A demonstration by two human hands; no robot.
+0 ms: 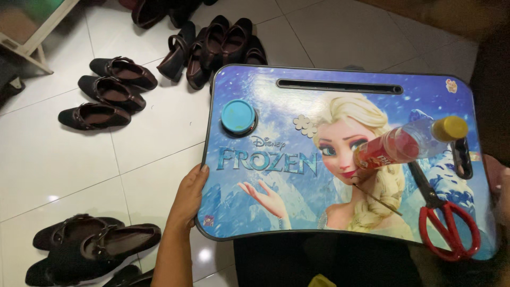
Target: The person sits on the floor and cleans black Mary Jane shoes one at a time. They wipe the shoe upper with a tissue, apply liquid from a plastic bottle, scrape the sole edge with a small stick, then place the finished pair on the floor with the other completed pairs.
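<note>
We see a picture-printed lap tray (265,175) held from both sides above a white tile floor (64,159). At seven o'clock the left hand (189,197) is clamped on the tray's left edge, fingers curled over the rim; at three o'clock only a sliver of the right hand (498,178) shows at the right edge, and we cannot tell its grip. Red scissors (445,215) lie loose at five o'clock, a yellow-capped bottle (409,143) on its side at two o'clock, a blue lid (237,117) at ten. We judge that any tilt would roll the bottle and slide the scissors off. Dark shoes (109,90) lie beyond.
</note>
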